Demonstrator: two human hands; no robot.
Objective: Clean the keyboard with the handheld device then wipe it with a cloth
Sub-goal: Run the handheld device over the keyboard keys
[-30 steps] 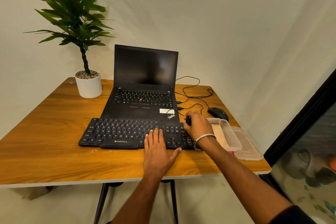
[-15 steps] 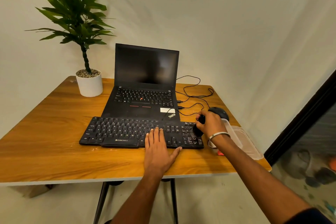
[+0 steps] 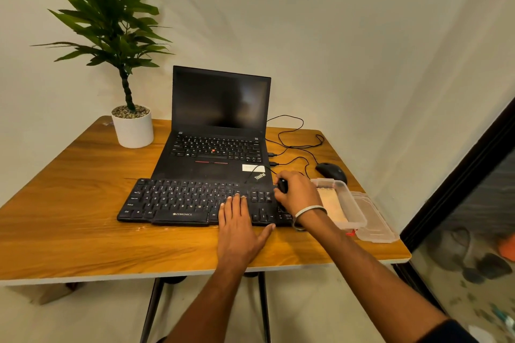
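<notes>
While our left hand (image 3: 239, 227) lies flat with straight fingers on the keyboard's (image 3: 195, 200) near right keys, our right hand (image 3: 299, 193) grips a small black device (image 3: 282, 185) at the keyboard's right end, fingers curled round it. We see the keyboard on the bench (image 3: 69, 231), touching the laptop's (image 3: 220, 125) front edge. Just right of the right hand sits a clear box (image 3: 344, 203), with a mouse (image 3: 331, 171) behind it and a potted plant (image 3: 131, 122) at the far left.

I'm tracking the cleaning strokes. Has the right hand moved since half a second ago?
Yes. The right hand has shifted left, away from the mouse, back over the right end of the keyboard.
</notes>
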